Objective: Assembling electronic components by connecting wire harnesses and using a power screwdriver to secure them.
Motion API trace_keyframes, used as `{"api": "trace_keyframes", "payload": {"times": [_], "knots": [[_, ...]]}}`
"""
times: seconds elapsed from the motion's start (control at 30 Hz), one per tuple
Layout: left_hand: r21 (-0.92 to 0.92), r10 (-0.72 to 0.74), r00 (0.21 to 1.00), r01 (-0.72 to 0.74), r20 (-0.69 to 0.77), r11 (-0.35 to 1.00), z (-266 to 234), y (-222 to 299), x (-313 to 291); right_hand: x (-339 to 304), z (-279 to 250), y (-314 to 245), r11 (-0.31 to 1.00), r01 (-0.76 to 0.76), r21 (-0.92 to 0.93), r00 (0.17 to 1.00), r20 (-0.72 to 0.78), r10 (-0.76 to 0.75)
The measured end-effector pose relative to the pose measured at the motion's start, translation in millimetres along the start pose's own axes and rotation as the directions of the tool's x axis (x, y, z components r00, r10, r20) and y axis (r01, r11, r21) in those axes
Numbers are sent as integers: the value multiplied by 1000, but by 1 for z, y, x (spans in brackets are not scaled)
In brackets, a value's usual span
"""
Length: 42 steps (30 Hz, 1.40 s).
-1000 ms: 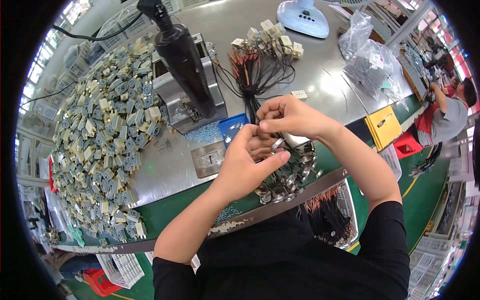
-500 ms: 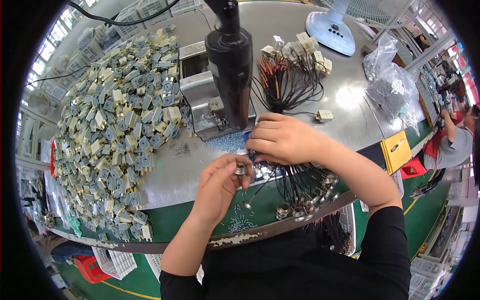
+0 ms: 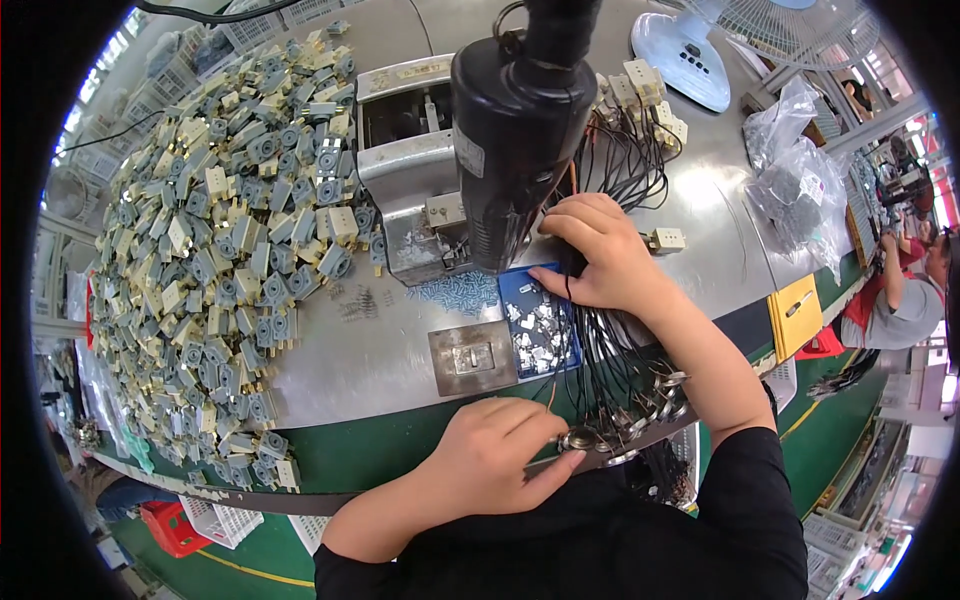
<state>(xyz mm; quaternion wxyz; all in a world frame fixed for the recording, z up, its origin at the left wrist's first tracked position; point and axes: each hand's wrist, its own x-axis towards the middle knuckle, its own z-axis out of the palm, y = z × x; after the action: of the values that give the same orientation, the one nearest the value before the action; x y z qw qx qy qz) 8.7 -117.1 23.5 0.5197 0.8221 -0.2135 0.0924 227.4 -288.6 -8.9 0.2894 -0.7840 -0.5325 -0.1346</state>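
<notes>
My left hand (image 3: pixel 492 455) is low at the table's front edge, its thumb and fingertips closed on a round metal cap (image 3: pixel 578 439) with a wire attached. More such caps (image 3: pixel 650 410) lie in a row to its right, on the ends of black wires (image 3: pixel 595 340). My right hand (image 3: pixel 603 258) is farther up, fingers curled round the upper part of that wire bundle. Its thumb reaches over the corner of a blue tray (image 3: pixel 517 282) of small white and shiny pieces. Left of the tray lies a square metal plate (image 3: pixel 450 372) with a small raised centre.
A thick black cylindrical tool (image 3: pixel 525 150) hangs before a metal machine (image 3: pixel 405 165). Small blue screws (image 3: pixel 455 291) lie beneath. A big pile of grey and cream plug parts (image 3: pixel 230 240) covers the left. Cream sockets (image 3: pixel 640 85), a fan (image 3: pixel 680 60) and plastic bags (image 3: pixel 800 190) stand at right.
My left hand has moved down and right from the plate to the caps at the edge. My right hand has shifted right onto the wires, uncovering plate and tray. The view has shifted too.
</notes>
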Motion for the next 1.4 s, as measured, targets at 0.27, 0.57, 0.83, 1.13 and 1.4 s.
{"api": "trace_keyframes", "payload": {"times": [0.27, 0.57, 0.83, 1.13, 1.4], "knots": [[-51, 86, 996, -84, 29, 995, -16, 5, -9, -1, 2, 1, 1000, -23, 18, 1000, -10, 23], [-386, -386, 908, 302, -161, 872, -15, 16, -39, 12, -42, -24, 947, 214, 240, 915, 289, -280], [-986, -762, 632, 155, 141, -54, -24, 18, -41, 36, -20, -86, 802, 12, 598, 863, 399, -310], [-897, -582, 787, 389, 206, 208, -71, -35, -15, 34, -17, -89, 762, -128, 635, 939, 324, -112], [-848, -535, 814, 434, 225, 304, -69, -55, -18, 32, -22, -89, 888, 21, 459, 995, 79, -65]]}}
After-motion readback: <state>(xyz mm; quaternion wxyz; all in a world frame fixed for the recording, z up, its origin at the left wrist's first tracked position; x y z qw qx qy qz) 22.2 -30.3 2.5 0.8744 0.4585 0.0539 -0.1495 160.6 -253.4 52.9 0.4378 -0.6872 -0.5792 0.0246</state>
